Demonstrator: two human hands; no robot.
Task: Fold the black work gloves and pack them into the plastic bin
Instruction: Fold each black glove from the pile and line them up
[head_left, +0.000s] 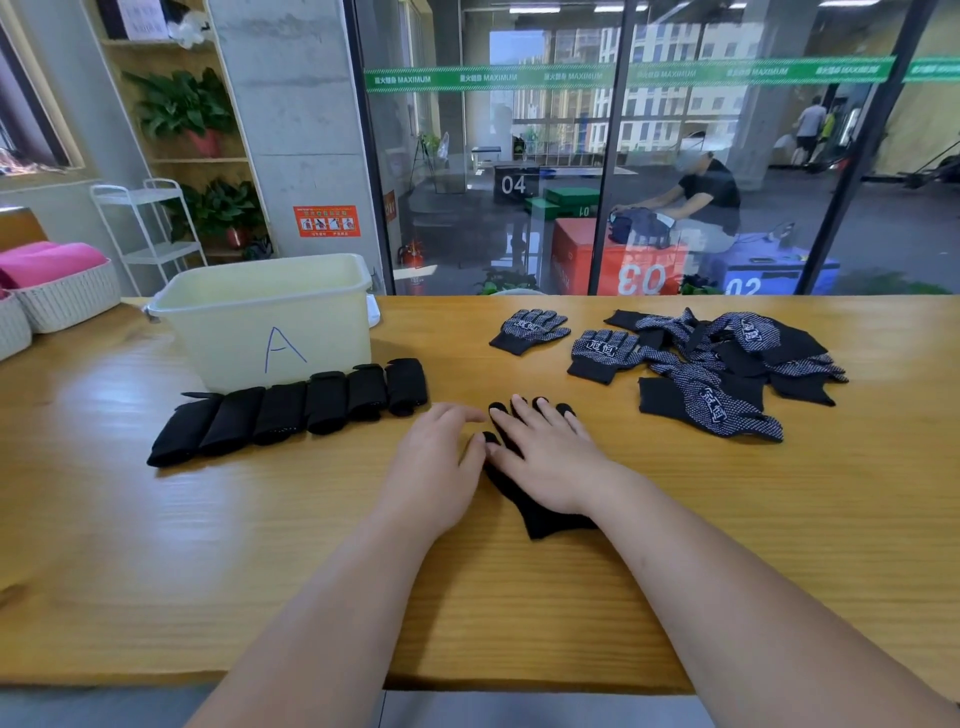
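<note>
Wooden table (156, 545): plastic bin (322, 322) contents hidden; right hand (545, 457) flat on glove (540, 519), left hand (441, 462) beside, grips wide.

- A hand-drawn blue "A" stands on the front wall of the plastic bin (218, 332), left of centre.
- "MAXIMUM" repeats along the green band (623, 75) on the glass, top of frame.
- "04" on a black box (498, 195), "01" on a green box (569, 196), "03" on a red box (576, 249) and "02" on a blue box (779, 270), all behind the glass.

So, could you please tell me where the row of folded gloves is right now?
In the head view, the row of folded gloves lies on the table just in front of the plastic bin, left of the left hand.
</note>
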